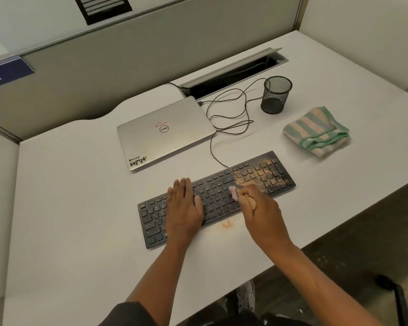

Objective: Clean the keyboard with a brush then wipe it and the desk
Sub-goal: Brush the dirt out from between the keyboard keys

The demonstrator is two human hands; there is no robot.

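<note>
A black keyboard (222, 196) lies slanted on the white desk (80, 220), its right end and number pad dusted with tan crumbs. My left hand (185, 205) rests flat on the keys left of centre, fingers straight. My right hand (259, 208) grips a small brush (234, 192) with a wooden handle; its pale pink bristles touch the keys just left of the dusty patch. A folded green-and-cream striped cloth (316, 135) lies on the desk beyond the keyboard's right end. An orange smear (226, 224) marks the desk just in front of the keyboard.
A closed silver laptop (163, 132) sits behind the keyboard, with a black cable (231, 114) looping to an open cable hatch (233, 71). A black mesh pen cup (276, 94) stands at the back right. Partition walls enclose the desk at the back and left. The desk edge runs diagonally at right.
</note>
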